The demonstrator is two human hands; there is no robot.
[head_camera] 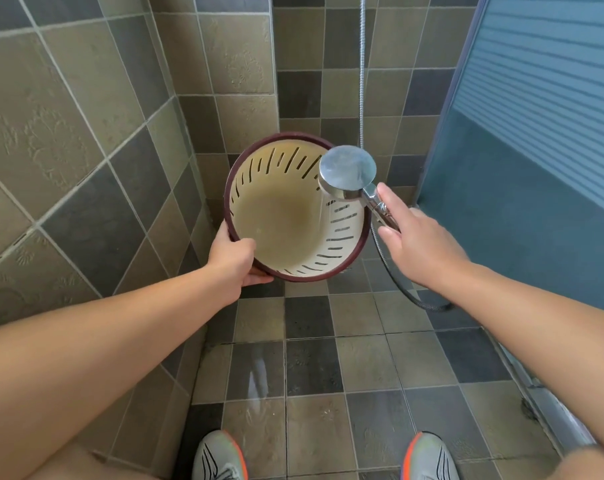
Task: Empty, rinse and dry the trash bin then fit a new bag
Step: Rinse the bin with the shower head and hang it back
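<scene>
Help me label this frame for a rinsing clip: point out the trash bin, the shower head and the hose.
trash bin (280, 216): head view, on its stained inner bottom.
shower head (348, 167): head view, on the round chrome back.
hose (390, 271): head view, on the stretch below the right hand.

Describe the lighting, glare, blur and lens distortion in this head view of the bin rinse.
Head view: soft, even light with faint shadows; wide-angle bend curves the wall tile lines and stretches both forearms; a dull sheen on the shower head and a pale reflection on the wet floor; the trash bin and both hands are reasonably sharp, the corners softer.
</scene>
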